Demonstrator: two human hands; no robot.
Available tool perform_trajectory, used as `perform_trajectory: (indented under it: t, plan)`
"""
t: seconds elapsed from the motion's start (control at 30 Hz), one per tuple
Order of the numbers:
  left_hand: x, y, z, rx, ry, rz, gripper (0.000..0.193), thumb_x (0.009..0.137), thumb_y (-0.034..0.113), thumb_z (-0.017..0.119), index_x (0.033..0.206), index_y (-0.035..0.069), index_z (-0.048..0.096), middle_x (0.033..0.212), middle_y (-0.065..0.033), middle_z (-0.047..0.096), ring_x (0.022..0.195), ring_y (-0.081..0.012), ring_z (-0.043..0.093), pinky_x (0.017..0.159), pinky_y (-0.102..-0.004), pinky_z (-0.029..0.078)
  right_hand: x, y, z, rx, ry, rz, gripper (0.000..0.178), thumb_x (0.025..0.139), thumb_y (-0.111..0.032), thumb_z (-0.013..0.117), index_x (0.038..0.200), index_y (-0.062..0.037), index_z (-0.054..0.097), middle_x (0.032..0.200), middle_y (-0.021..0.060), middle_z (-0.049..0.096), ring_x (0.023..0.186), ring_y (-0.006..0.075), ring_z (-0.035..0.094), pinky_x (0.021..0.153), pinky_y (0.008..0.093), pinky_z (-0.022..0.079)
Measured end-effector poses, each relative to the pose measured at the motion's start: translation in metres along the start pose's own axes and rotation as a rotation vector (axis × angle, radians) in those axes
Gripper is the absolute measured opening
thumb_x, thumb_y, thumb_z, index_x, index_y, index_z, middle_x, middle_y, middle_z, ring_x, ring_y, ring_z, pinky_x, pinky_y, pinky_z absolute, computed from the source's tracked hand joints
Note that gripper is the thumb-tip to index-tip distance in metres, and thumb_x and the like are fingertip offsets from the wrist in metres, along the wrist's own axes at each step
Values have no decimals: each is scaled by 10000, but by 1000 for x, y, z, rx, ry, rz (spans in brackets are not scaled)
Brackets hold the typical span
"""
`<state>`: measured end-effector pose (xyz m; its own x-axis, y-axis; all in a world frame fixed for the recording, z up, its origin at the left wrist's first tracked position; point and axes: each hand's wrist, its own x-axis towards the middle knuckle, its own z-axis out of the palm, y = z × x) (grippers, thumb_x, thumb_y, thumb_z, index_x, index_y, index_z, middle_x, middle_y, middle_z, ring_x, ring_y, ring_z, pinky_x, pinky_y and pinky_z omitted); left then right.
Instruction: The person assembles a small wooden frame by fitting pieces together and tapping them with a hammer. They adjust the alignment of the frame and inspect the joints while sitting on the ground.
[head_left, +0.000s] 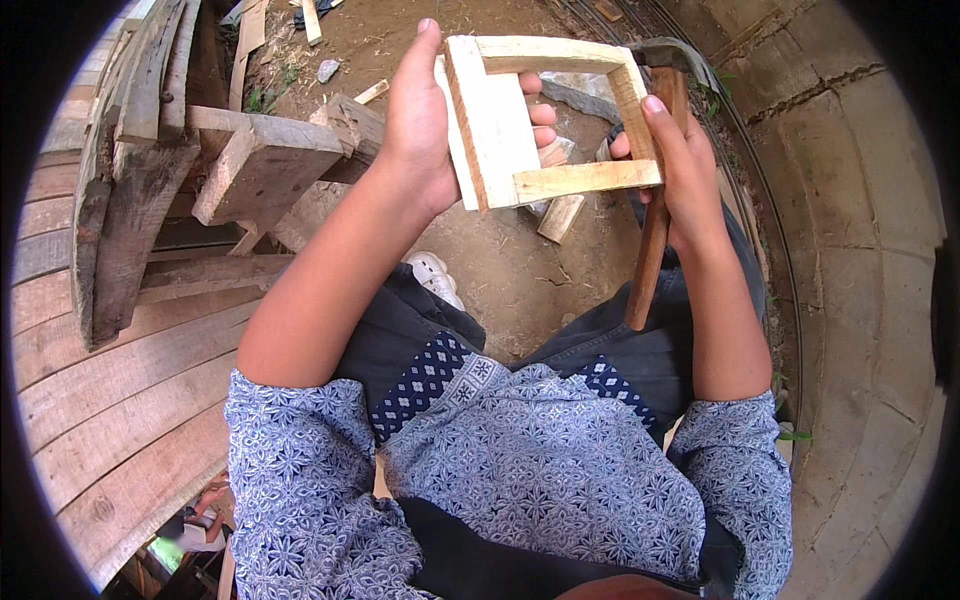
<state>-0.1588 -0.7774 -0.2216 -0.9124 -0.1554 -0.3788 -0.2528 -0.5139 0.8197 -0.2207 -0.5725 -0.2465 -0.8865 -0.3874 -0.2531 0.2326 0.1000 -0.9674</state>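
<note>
Three fingertips (543, 137) of the left hand (418, 140) show past the pale panel of a wooden frame (580, 181), grasping it from behind. The right hand's (690, 180) fingers clasp the frame's right end together with a tool's brown handle (653, 265). The frame is suspended between both hands, above the dirt ground (495, 285). Risk noted: the shared right grip could let the handle slip; uneven squeezing could skew the corner joints. Beneath lies a wood block (562, 218).
</note>
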Motion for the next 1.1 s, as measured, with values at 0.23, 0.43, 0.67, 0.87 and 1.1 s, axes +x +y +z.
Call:
perform_trajectory:
  t: [0.23,0.43,0.67,0.87,1.1]
  plan:
    - [-1,12,4,-187,9,-59,716,991,620,263,1185,-7,550,893,-143,627,732,-295,670,685,-442,602,-1,5,2,63,75,-150,362,997,-399,551,1097,-50,547,771,52,654,597,85,605,486,213,464]
    - [3,7,-12,-373,-379,160,734,1005,611,201,1222,-19,510,920,-180,649,739,-299,709,629,-417,632,-5,9,0,139,85,-363,361,978,-351,611,1081,-15,529,813,105,653,713,150,668,614,271,543]
    - [6,4,-10,-418,-488,235,797,987,665,184,1192,-23,529,907,-185,658,755,-282,719,631,-386,636,-7,9,-2,151,60,-407,354,980,-343,616,1076,-14,526,834,97,641,736,163,676,624,274,545]
    - [6,2,-13,-367,-467,253,876,938,753,186,1170,-7,556,904,-178,669,742,-262,718,632,-364,632,-6,9,-2,144,54,-383,345,978,-329,620,1073,-11,524,841,99,639,742,162,676,628,275,544]
    - [4,4,-8,-333,-418,253,902,921,778,205,1202,-13,535,932,-169,671,758,-242,710,652,-355,623,-7,7,-2,155,58,-385,336,978,-328,619,1068,-18,522,838,95,637,747,159,677,627,276,547]
